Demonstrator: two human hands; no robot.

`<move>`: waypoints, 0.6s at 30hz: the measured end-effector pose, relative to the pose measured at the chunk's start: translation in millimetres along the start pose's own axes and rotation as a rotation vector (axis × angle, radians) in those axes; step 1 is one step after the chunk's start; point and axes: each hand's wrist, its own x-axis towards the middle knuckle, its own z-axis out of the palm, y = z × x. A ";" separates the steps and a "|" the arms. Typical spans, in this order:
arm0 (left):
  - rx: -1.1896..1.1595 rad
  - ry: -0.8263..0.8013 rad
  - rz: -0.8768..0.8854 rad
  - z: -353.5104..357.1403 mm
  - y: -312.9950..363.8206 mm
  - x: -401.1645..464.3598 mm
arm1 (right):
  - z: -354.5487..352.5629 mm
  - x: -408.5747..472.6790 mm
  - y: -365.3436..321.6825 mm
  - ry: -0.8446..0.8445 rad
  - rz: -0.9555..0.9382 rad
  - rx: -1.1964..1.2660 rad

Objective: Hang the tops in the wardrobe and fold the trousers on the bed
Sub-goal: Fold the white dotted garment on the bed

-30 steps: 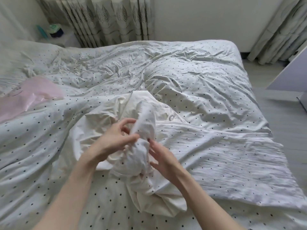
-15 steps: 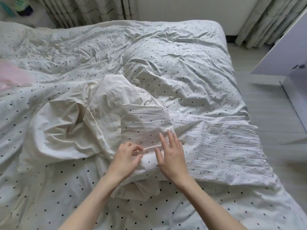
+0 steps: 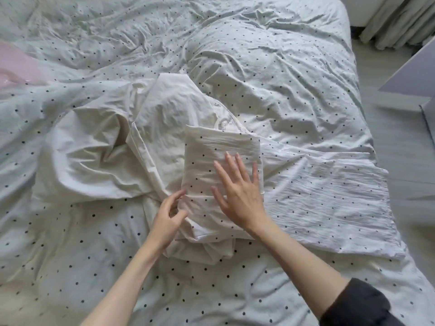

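White crinkled trousers with small black dots (image 3: 329, 196) lie across the right side of the bed, one end folded over into a rectangle (image 3: 211, 147). My right hand (image 3: 240, 191) presses flat on that folded part, fingers straight and spread. My left hand (image 3: 167, 217) touches the fold's left edge with loosely curved fingers; no grip on the cloth shows. A crumpled cream garment (image 3: 94, 156) lies partly under the fold and spreads to the left.
The dotted duvet (image 3: 259, 67) covers the whole bed in rumpled folds. A pink cloth (image 3: 14, 67) lies at the far left edge. A pale panel (image 3: 414, 74) and curtains (image 3: 395, 20) stand past the bed's right side, above grey floor (image 3: 400, 142).
The bunched cloth that both hands held up has been laid down and folded over the trousers. My right hand went from the edge onto the fold, pressing flat. The view shifted right and closer.
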 end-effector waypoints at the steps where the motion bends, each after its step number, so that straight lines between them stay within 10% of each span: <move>1: -0.045 0.038 -0.070 1.0 -1.5 -1.0 | -4.7 21.5 -2.5 -0.005 -0.010 -0.022; 18: 0.125 -0.234 -0.173 -6.6 3.1 7.4 | -23.6 169.2 -19.5 -0.257 0.229 0.225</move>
